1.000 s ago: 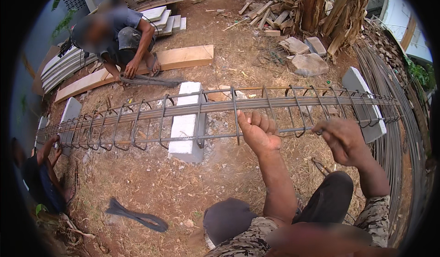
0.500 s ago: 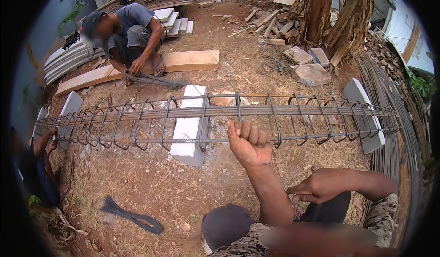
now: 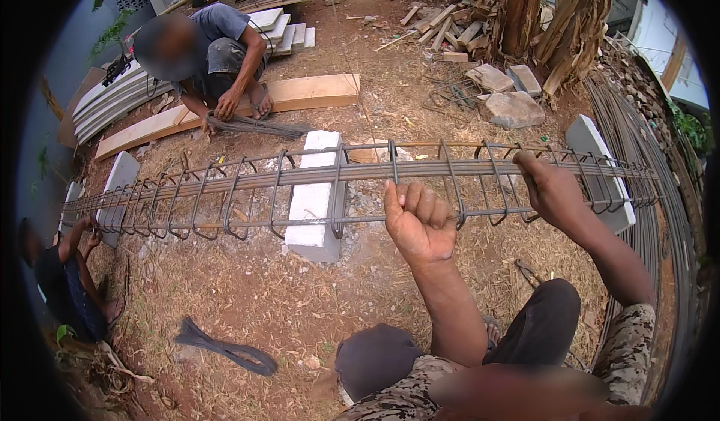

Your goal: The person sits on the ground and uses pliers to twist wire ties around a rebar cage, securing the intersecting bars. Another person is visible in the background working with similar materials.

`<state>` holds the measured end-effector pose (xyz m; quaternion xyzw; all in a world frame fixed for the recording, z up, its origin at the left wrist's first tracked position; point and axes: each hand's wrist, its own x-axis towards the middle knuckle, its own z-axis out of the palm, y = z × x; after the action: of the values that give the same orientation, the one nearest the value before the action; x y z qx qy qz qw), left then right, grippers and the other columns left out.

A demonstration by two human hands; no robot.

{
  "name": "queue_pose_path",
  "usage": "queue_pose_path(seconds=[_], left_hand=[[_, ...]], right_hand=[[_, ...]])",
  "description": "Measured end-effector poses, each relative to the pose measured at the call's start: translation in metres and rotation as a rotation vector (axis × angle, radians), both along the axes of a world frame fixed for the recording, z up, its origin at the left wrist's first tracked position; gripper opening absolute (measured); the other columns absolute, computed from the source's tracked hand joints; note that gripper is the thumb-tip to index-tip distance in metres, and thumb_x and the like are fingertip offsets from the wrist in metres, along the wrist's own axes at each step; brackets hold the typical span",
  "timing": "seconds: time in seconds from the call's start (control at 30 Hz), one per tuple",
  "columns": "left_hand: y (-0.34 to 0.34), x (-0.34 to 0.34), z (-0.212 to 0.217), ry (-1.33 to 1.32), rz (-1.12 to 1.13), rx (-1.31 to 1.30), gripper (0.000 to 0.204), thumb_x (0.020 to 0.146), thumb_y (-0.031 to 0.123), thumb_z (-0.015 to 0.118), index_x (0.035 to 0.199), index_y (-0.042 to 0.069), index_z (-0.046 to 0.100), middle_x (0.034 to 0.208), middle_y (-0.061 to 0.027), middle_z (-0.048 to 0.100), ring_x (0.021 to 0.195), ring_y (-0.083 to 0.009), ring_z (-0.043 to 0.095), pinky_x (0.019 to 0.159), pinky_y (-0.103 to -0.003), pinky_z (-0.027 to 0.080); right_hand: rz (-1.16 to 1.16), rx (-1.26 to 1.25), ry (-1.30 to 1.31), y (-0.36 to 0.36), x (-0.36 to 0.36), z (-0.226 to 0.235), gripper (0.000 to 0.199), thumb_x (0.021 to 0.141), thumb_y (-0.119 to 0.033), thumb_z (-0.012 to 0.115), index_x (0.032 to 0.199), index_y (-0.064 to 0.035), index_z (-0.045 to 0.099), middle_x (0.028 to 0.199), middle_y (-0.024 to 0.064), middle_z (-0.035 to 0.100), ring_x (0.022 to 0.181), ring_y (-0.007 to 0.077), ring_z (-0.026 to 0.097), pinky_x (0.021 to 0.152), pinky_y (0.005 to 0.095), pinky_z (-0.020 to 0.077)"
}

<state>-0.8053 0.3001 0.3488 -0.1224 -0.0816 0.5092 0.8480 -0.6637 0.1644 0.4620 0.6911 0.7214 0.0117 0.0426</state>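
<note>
A long rebar cage (image 3: pixel 360 218) of straight bars and square stirrups lies across the view. My left hand (image 3: pixel 421 222) is at its near side, palm up with fingers curled round a steel stirrup (image 3: pixel 394 167). A thin wire (image 3: pixel 365 117) rises from beside that stirrup. Farther right, my right hand (image 3: pixel 555 196) reaches over the cage, its fingers bent together at the bars; what they hold is hidden. Below the cage, a pair of pliers (image 3: pixel 529 272) lies on the ground near my knee.
White blocks (image 3: pixel 315 237) prop the cage at the middle and both ends. One co-worker (image 3: pixel 225 53) crouches by a plank (image 3: pixel 311 94), handling wire; another (image 3: pixel 79 278) works at the left end. A wire bundle (image 3: pixel 225 350) lies in front; long rods (image 3: pixel 637 158) lie at right.
My right hand has moved from beside my left forearm up to the cage's right part, uncovering the pliers. My left hand stays closed at the same stirrup. The view has shifted slightly.
</note>
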Motion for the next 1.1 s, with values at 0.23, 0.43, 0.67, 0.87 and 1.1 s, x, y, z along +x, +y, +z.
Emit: queue_pose_path(seconds=[0.23,0.43,0.67,0.87,1.1], left_hand=[[-0.005,0.006,0.004,0.194,0.078,-0.090,0.039,0.103,0.034,0.047,0.070,0.017,0.037,0.056,0.0054,0.022,0.043,-0.0075,0.012,0.037,-0.025,0.011],[-0.004,0.008,0.002,0.250,0.167,-0.112,0.038,0.104,0.035,0.047,0.072,0.016,0.037,0.058,0.0051,0.024,0.044,-0.0073,0.014,0.038,-0.026,0.010],[-0.007,0.010,0.002,0.138,0.151,-0.026,0.038,0.104,0.033,0.045,0.070,0.017,0.037,0.056,0.0062,0.022,0.043,-0.0071,0.010,0.037,-0.025,0.008],[0.007,-0.004,-0.018,0.131,0.162,0.037,0.036,0.104,0.033,0.045,0.074,0.015,0.039,0.059,0.0057,0.026,0.044,-0.0065,0.014,0.037,-0.025,0.012],[-0.023,0.077,0.022,0.444,0.102,0.124,0.038,0.102,0.049,0.045,0.100,0.012,0.047,0.077,-0.0005,0.046,0.066,-0.0136,0.047,0.061,-0.031,0.043]], right_hand=[[0.393,-0.061,0.510,-0.019,0.010,0.002,0.028,0.096,-0.022,0.053,0.120,-0.0092,0.060,0.082,0.0162,0.069,0.070,0.0333,0.068,0.059,0.0444,0.0543],[0.150,-0.306,0.047,-0.018,0.036,-0.009,0.022,0.097,-0.022,0.055,0.114,-0.0100,0.063,0.076,0.0165,0.068,0.068,0.0348,0.068,0.060,0.0454,0.0535],[-0.089,0.163,0.166,-0.023,0.040,-0.016,0.025,0.097,-0.020,0.053,0.120,-0.0115,0.058,0.077,0.0181,0.067,0.068,0.0390,0.066,0.060,0.0482,0.0520],[-0.027,-0.202,0.859,-0.095,0.029,-0.060,0.020,0.100,-0.013,0.049,0.115,-0.0054,0.060,0.081,0.0188,0.065,0.070,0.0381,0.065,0.064,0.0443,0.0514],[-0.285,0.179,0.529,-0.101,0.043,-0.073,0.020,0.098,-0.009,0.051,0.114,-0.0018,0.060,0.088,0.0195,0.066,0.079,0.0390,0.065,0.067,0.0427,0.0523]])
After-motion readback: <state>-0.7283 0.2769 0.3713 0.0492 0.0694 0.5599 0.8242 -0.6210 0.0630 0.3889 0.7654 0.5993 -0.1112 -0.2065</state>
